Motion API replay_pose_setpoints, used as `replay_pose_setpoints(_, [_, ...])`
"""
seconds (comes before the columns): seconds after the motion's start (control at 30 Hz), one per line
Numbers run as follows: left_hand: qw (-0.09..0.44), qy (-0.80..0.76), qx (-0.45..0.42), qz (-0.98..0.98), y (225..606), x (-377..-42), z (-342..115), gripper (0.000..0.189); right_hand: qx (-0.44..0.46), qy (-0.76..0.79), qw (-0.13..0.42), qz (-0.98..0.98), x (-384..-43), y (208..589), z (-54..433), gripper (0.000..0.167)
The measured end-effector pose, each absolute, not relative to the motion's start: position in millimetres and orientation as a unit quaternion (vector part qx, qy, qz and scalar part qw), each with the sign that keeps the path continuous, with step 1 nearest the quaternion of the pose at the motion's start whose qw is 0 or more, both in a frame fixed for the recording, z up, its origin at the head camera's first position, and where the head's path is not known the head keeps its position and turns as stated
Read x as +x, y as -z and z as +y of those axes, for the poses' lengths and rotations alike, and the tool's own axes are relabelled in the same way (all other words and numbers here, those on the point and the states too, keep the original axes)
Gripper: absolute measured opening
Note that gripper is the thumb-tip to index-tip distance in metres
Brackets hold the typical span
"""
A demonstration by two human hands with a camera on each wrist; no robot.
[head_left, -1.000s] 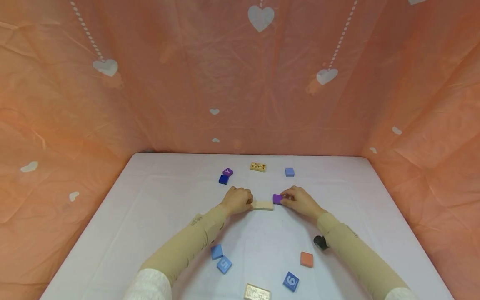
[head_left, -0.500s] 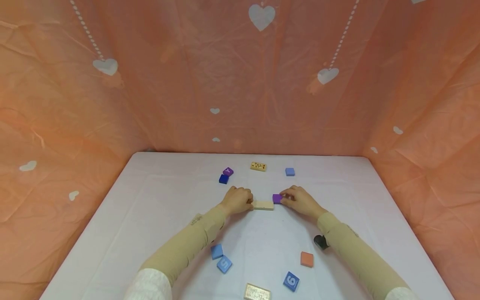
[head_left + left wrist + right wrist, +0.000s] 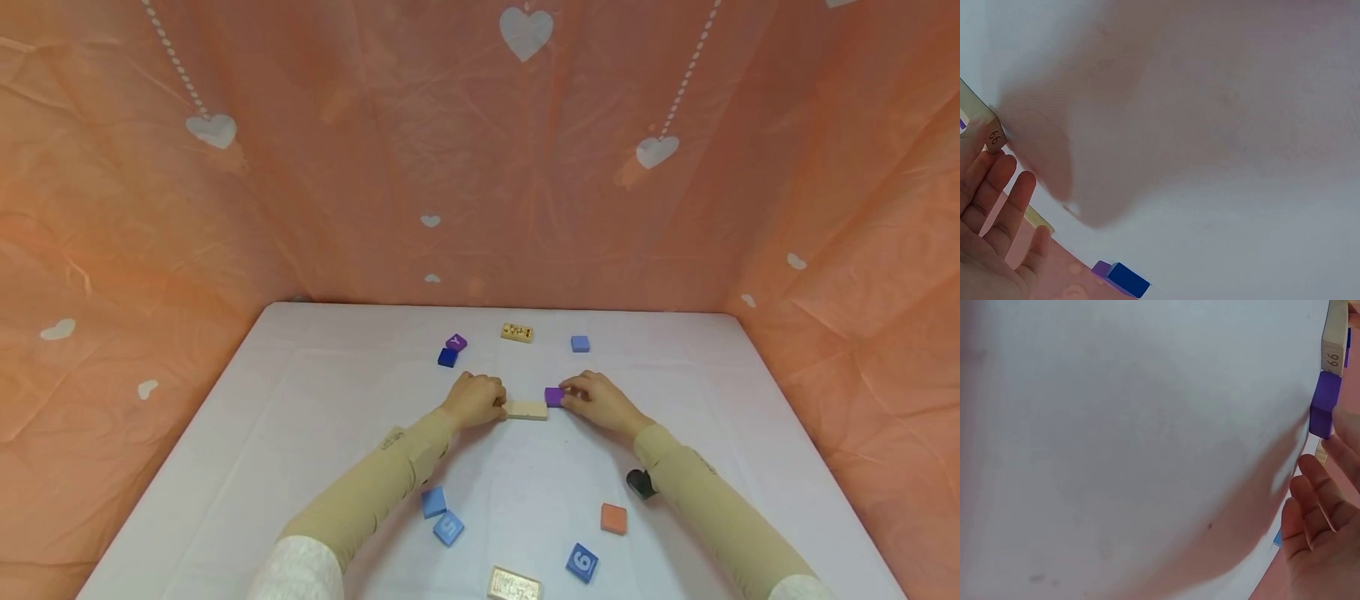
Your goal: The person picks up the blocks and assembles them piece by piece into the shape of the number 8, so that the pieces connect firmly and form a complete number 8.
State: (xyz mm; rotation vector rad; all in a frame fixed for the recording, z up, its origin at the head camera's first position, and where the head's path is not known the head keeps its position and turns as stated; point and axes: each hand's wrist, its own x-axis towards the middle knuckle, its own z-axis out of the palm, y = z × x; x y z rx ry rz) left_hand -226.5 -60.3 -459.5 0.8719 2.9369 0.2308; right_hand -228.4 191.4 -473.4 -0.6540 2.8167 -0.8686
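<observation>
A cream wooden block [image 3: 527, 411] lies lengthwise across the middle of the white table, printed figures on its end faces. My left hand [image 3: 477, 401] pinches its left end between thumb and fingertips; in the left wrist view the thumb [image 3: 972, 140] presses beside the printed end, other fingers loosely bent. At the block's right end sits a purple tile [image 3: 553, 397], set slightly farther back. My right hand [image 3: 598, 402] pinches the tile's right side by thumb and index finger. In the right wrist view, the purple tile [image 3: 1325, 405] meets the block's printed end [image 3: 1333, 359].
Behind the hands lie a purple letter tile [image 3: 456, 342], dark blue tile [image 3: 447, 358], gold patterned block [image 3: 517, 333] and light blue tile [image 3: 580, 343]. Nearer lie blue tiles [image 3: 448, 528], an orange tile [image 3: 613, 518], a blue numbered tile [image 3: 582, 563], another gold block [image 3: 514, 583] and a black object [image 3: 641, 484].
The purple tile has crept very slightly left toward the wooden block, with the right hand still on it. The left hand and the block look unmoved.
</observation>
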Motion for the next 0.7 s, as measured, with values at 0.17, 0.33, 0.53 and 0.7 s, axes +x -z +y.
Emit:
replay_pose_setpoints(0.17, [0.036,-0.076,0.283,0.955,460,-227,-61,0.017,-0.199,0.292,0.076,0.932,-229,473,191,0.031])
replay_pose_setpoints(0.33, [0.040,-0.076,0.282,0.955,459,-227,-61,0.017,-0.190,0.285,0.067,0.937,-235,472,192,0.032])
replay_pose_setpoints(0.53, [0.032,-0.076,0.287,0.954,459,-227,-61,0.018,-0.155,0.292,0.053,0.942,-247,469,198,0.030])
replay_pose_setpoints(0.7, [0.035,-0.082,0.284,0.955,460,-226,-61,0.018,-0.137,0.296,0.027,0.945,-260,467,205,0.029])
